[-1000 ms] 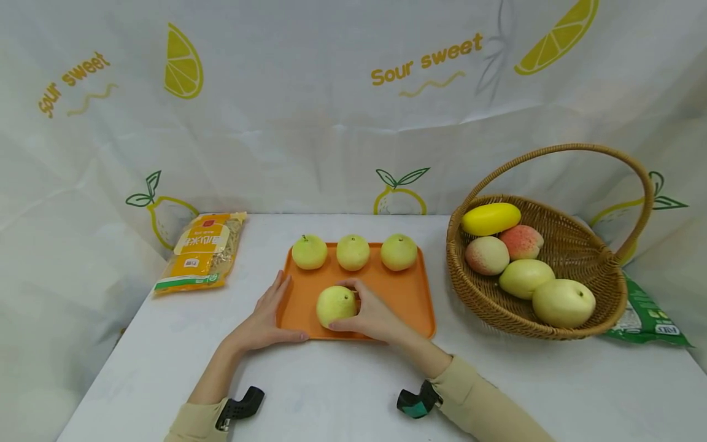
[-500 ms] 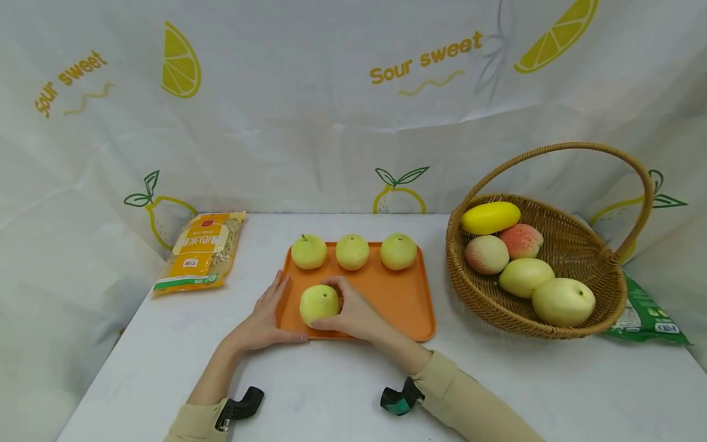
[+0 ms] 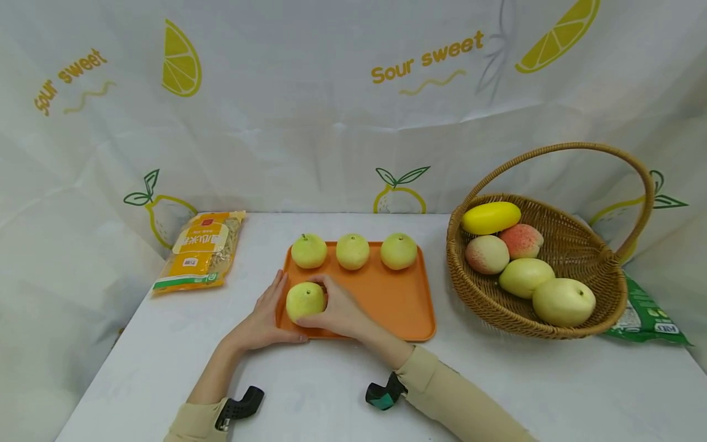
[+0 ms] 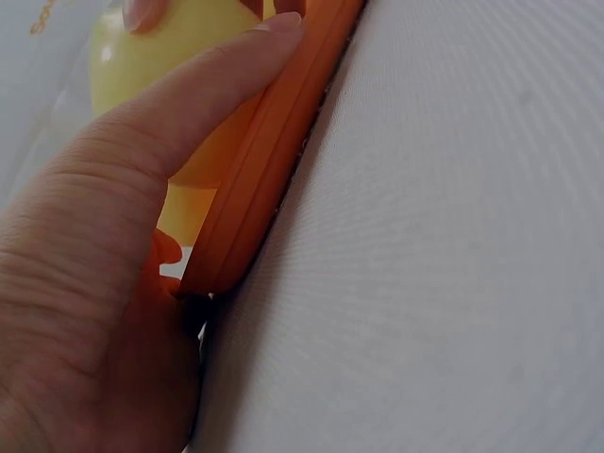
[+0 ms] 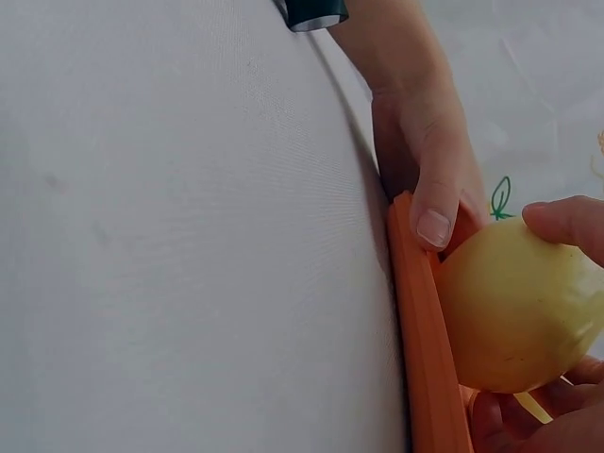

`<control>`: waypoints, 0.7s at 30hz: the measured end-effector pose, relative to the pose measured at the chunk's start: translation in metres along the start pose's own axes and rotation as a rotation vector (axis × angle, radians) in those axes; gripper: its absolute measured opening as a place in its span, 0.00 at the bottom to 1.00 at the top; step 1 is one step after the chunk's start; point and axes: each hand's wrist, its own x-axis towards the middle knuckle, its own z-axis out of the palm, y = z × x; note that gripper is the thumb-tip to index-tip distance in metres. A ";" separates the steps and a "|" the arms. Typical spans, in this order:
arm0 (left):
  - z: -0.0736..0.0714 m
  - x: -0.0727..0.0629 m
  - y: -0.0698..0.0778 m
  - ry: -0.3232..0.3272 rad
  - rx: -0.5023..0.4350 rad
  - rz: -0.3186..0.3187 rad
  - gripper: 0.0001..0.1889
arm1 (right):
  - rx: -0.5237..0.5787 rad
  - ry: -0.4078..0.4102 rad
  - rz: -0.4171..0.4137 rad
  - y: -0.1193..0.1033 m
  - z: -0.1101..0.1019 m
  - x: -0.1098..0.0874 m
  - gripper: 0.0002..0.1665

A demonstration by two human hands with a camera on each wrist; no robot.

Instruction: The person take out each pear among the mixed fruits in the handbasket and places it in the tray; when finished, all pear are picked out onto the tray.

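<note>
In the head view, my right hand (image 3: 339, 312) grips a round yellow-green pear (image 3: 304, 303) over the front left part of an orange tray (image 3: 386, 301). The right wrist view shows the thumb and fingers on opposite sides of that pear (image 5: 517, 307), its lower side close to the tray floor; contact there is hard to tell. My left hand (image 3: 264, 319) lies against the tray's front left corner, its fingers fairly straight along the left side and its thumb (image 4: 208, 90) along the front rim. Three similar pears form a row at the back: left (image 3: 309, 251), middle (image 3: 353, 252) and right (image 3: 399, 252).
To the right stands a wicker basket (image 3: 480, 304) with a tall handle, holding several fruits, with a green packet (image 3: 649, 316) partly behind it. A yellow-orange food packet (image 3: 199, 252) lies at the table's left. A printed white cloth (image 3: 309, 147) hangs behind.
My right hand has carried the pear leftward across the front of the tray, closer to my left hand. The left hand, the tray and the back row have stayed in place.
</note>
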 end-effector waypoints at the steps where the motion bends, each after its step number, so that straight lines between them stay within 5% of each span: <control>1: 0.000 0.000 0.000 0.001 -0.001 0.000 0.71 | -0.007 0.003 -0.004 0.000 0.001 0.001 0.43; 21: 0.000 -0.001 0.002 0.009 -0.015 -0.002 0.71 | -0.033 -0.036 -0.111 0.008 0.003 0.007 0.48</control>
